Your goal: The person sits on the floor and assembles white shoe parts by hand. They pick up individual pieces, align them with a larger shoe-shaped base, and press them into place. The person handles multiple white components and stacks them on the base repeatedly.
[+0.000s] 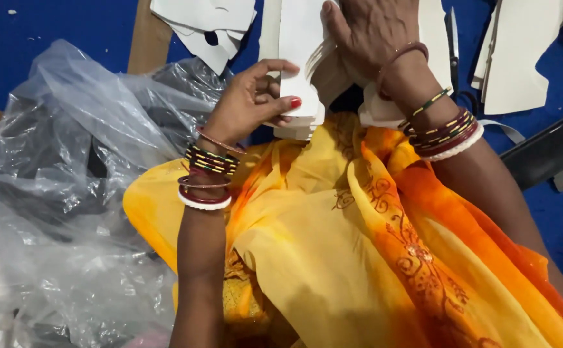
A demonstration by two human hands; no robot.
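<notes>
A stack of white card pieces (299,38) rests against my lap, over yellow and orange cloth (333,238). My left hand (249,100) grips the lower edge of the stack, thumb and fingers pinching several sheets. My right hand (372,32) lies flat on top of the stack, with its fingers fanning the edges of the sheets. Both wrists carry several bangles.
A large crumpled clear plastic bag (62,193) fills the left side. More white cut card shapes (207,26) lie at the top and further ones (520,58) at the top right on a blue surface. Scissors (454,45) lie next to the right-hand cards. A dark bar (552,151) is at the right.
</notes>
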